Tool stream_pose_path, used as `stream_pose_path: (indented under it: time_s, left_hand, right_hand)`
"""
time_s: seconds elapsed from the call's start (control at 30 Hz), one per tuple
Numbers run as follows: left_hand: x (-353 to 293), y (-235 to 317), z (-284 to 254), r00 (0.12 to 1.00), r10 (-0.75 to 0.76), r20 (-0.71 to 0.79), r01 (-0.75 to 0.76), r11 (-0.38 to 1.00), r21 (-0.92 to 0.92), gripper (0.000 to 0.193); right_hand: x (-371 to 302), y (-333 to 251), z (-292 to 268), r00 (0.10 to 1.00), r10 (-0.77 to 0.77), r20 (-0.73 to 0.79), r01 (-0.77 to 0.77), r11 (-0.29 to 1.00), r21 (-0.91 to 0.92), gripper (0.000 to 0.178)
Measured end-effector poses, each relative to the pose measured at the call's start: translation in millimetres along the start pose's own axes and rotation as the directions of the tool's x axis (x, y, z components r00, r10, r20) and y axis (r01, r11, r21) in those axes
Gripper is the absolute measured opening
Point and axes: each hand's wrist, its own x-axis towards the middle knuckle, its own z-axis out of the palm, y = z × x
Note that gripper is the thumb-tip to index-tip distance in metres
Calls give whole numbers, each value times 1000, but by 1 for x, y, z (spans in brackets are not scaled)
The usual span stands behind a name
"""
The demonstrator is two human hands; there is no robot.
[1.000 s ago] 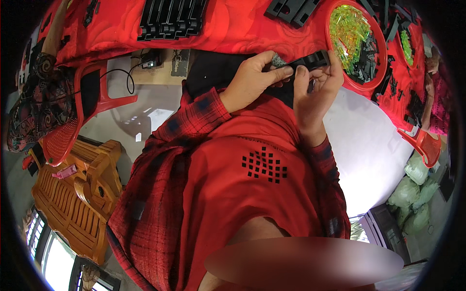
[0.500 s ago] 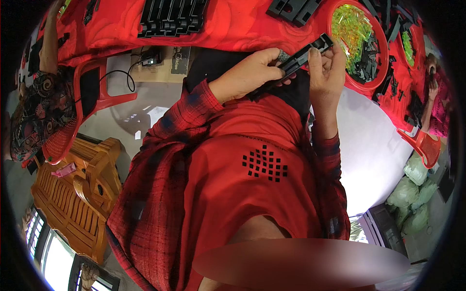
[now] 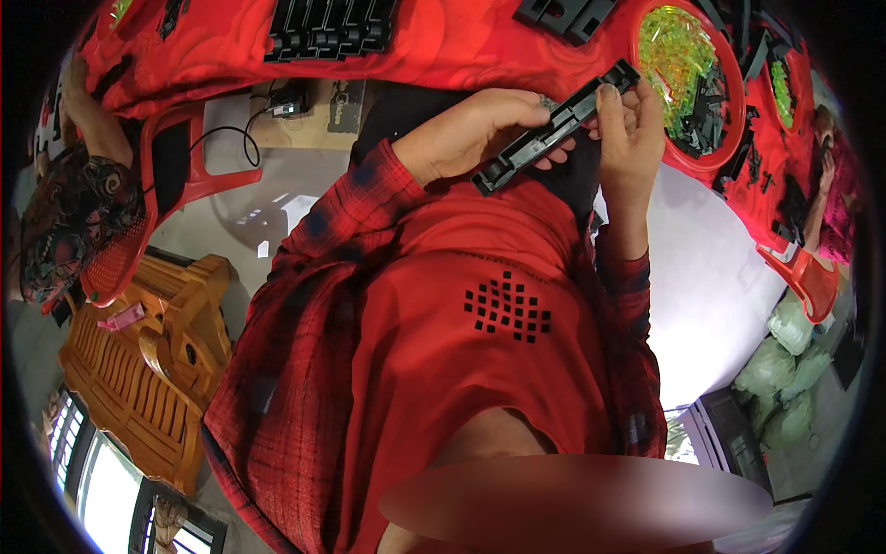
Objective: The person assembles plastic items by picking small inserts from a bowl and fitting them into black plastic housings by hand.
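Note:
A long narrow black plastic part (image 3: 552,131) with a recessed channel lies slantwise between my hands, close to the near edge of the table. My left hand (image 3: 471,134) supports it from beneath; the thumb lies along its side and fingertips show past the far edge. At the upper right end my right hand (image 3: 631,129) pinches it, thumb on top and fingers curled behind. Beyond my right hand stands a round red basin (image 3: 699,165) of clear yellow-green pieces and small black pieces.
On the red tablecloth (image 3: 452,46) lie a row of similar black parts (image 3: 332,28) and some flat black pieces (image 3: 565,17). Co-workers sit at both sides, one arm (image 3: 97,129) at left, one hand (image 3: 825,171) at right. A red chair (image 3: 198,189) stands at left.
The black part has been rolled so its recessed channel faces up more fully. My left thumb has shifted toward its side, and my right hand has moved slightly right and down.

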Motion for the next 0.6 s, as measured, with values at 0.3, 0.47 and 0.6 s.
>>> stream_pose_path:
  time_s: [0.3,0.47,0.6]
  left_hand:
    - [4,5,-7,996,-79,-47,75,994,-79,72]
    - [-10,16,2,993,-28,-114,59,958,280,54]
    - [-13,19,0,940,328,-91,-28,339,940,58]
  right_hand:
    - [4,-3,2,996,88,-13,-87,993,80,47]
    - [7,7,4,984,176,-42,-169,976,135,48]
    - [10,17,8,980,191,-63,-180,972,148,49]
